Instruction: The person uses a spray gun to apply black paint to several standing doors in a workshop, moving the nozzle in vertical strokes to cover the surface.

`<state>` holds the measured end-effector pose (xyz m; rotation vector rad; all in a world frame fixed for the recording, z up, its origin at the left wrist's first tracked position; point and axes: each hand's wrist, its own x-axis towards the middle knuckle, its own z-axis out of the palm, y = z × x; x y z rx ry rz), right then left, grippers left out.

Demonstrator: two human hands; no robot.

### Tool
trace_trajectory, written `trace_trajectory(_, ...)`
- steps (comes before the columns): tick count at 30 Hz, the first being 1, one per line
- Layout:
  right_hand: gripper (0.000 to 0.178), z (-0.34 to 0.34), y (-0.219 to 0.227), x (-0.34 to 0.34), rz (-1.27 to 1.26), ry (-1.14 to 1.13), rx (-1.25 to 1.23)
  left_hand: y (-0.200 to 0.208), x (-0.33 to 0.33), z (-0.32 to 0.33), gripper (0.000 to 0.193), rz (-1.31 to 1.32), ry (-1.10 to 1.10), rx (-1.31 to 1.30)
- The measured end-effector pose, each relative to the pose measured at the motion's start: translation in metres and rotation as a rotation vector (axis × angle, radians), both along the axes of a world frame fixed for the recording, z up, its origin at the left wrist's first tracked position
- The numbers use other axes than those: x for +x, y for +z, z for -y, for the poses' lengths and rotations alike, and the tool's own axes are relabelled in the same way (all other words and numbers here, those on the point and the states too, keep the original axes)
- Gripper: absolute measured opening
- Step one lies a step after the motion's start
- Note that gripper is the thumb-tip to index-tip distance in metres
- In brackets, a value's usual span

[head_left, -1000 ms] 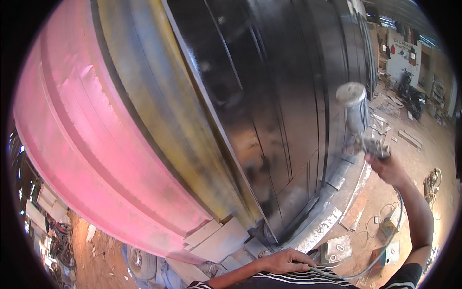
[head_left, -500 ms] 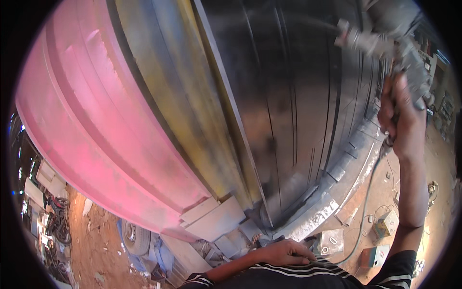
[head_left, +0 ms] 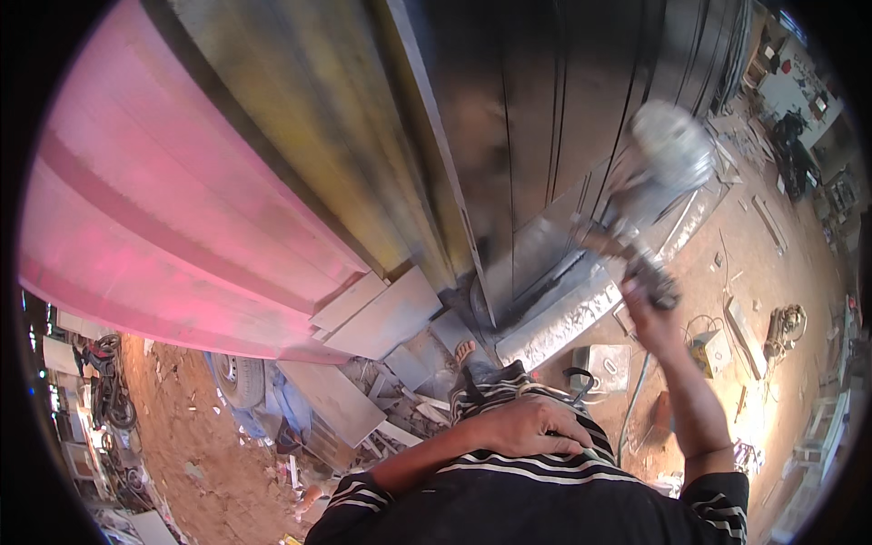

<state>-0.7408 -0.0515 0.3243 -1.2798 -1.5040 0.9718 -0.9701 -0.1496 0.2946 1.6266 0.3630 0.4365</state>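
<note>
My right hand (head_left: 652,320) is wrapped round the handle of a spray gun (head_left: 627,250), which has a paint-smeared cup (head_left: 674,143) on top. Motion blurs the gun and cup, and most of the fingers are hidden. The gun's nozzle end points left toward the lower part of a tall, glossy black panel (head_left: 581,82) with vertical grooves. From the gun's handle a thin hose (head_left: 634,404) runs down behind my body. My left hand (head_left: 536,425) lies flat across the front of my striped shirt (head_left: 509,472), holding nothing.
A yellow-and-dark ribbed panel (head_left: 336,118) and a pink one (head_left: 173,209) stand to the left. Flat boards (head_left: 386,313) lean at their foot. A wheel (head_left: 241,377), boxes (head_left: 708,352), a compressor-like machine (head_left: 786,331) and scraps lie on the dirt floor.
My right hand has brought the spray gun down and to the left, from high up to the panel's lower part. The view has tilted downward. My left hand stays against my shirt.
</note>
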Motion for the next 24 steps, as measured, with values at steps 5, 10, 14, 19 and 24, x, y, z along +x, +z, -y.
trace_trajectory(5,0.026,0.032,-0.093,0.007,0.282,-0.025,-0.242,-0.006,0.002,-0.006,0.027,-0.05,-0.018,-0.037)
trace_trajectory(10,0.032,0.034,-0.121,0.041,0.612,-0.021,-0.482,-0.012,0.012,-0.015,0.026,-0.121,-0.065,-0.013)
trace_trajectory(14,0.036,0.032,-0.099,0.06,0.41,-0.166,-0.329,-0.01,0.02,-0.018,0.025,-0.127,-0.112,0.027)
trace_trajectory(19,0.034,0.041,-0.053,0.086,-0.214,-0.269,-0.082,-0.003,0.047,-0.033,0.027,-0.277,-0.327,0.027)
trace_trajectory(24,0.032,0.084,-0.057,0.117,-0.172,-0.35,0.031,-0.007,0.078,-0.044,0.024,-0.342,-0.469,0.02)
